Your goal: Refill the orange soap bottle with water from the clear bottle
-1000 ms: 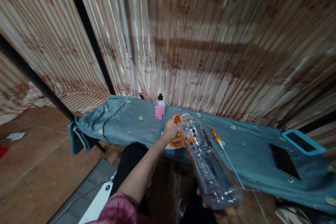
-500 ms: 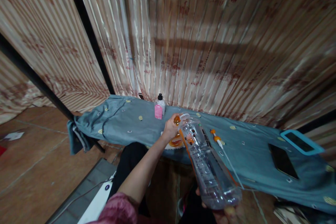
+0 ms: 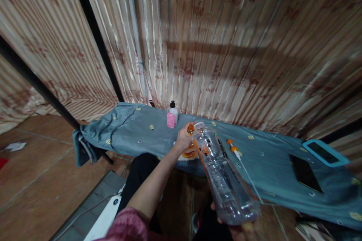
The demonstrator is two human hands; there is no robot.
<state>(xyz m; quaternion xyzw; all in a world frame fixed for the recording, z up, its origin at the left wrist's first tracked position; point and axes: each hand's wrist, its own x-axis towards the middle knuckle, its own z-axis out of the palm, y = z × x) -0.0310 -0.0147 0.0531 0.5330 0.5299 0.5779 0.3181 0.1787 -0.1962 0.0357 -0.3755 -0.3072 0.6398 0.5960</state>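
A large clear plastic bottle (image 3: 226, 173) with orange edging and dark printing slants across the view, its whitish neck end up and to the left. My right hand (image 3: 240, 230) holds it from below at its base, with most of the hand hidden. My left hand (image 3: 184, 137) is closed by the neck on a small shiny amber-orange piece (image 3: 190, 129), whose kind I cannot make out. Under that hand lies a white item with an orange and red pattern (image 3: 189, 153), partly covered. Behind stands a bottle with a pink label and black cap (image 3: 171, 116).
A blue-grey cloth (image 3: 152, 135) covers the long narrow surface. To the right lie an orange-and-white cable (image 3: 236, 151), a black phone (image 3: 304, 173) and a blue-framed object (image 3: 325, 153). Dark metal bars (image 3: 97, 37) and a striped curtain (image 3: 203, 56) stand around it.
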